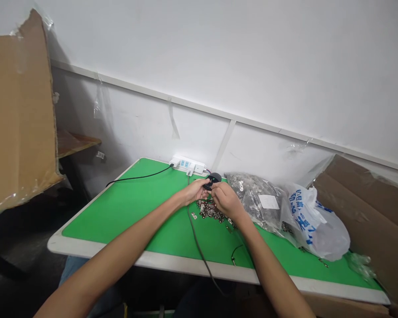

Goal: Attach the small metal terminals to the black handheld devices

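Both of my hands meet over the far middle of the green table [126, 212]. My left hand [196, 191] and my right hand [224, 199] are closed in a pinch around a small black device [213, 180] held between them. A dark cable [199, 247] runs from the hands toward me and drops over the table's front edge. Just under the hands lies a pile of small metal parts [209, 211].
A white power strip [188, 164] with a black cord [135, 177] lies at the table's back edge. A clear bag of metal parts [255, 194] and a white plastic bag with blue print [315, 225] lie to the right. Cardboard stands at left [16, 115] and right [371, 212].
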The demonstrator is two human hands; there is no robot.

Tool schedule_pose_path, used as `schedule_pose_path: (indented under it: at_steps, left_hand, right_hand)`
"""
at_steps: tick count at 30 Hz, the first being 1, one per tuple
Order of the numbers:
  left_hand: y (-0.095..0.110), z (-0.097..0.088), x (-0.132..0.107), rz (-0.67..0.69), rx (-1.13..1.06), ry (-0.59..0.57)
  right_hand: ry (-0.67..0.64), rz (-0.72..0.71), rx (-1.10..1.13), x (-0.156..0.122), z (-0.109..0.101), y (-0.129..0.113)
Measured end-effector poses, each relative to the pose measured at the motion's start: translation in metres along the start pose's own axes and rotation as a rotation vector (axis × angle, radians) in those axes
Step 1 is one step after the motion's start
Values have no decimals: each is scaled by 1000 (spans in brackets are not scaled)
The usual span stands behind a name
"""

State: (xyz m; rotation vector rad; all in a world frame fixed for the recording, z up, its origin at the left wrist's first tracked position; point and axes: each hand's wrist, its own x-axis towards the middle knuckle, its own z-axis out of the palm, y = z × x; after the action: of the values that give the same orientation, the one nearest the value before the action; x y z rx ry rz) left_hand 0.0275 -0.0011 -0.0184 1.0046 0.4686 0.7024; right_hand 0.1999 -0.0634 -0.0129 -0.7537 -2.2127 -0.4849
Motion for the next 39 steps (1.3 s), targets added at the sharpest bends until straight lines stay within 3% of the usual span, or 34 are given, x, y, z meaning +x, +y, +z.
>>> schedule_pose_path:
  at_steps: [9,16,22,25,28,31,35,39]
  left_hand:
    - [10,0,-4,29,61,-28]
    - [20,11,-14,142,77,-68]
    - [17,1,0,326,232,122]
    - [25,-7,3,445,275,220]
    - [37,-11,0,530,172,322]
    - [44,-10,-7,405,75,317]
    - [40,-8,-15,64,100,135]
    - [28,-10,-16,-114,235,-23]
  right_hand:
    - [42,37,42,-2,0,0]
    - [151,9,-32,-1,7,-3]
    - [233,108,-171,-3,2,-1]
    - [354,158,-188,-4,-9,3]
    - [497,252,-167,-5,-20,9]
    - [450,225,-160,-8,-25,16]
    - [186,77,-139,-9,-21,18]
    - [114,72,-6,-5,-8,5]
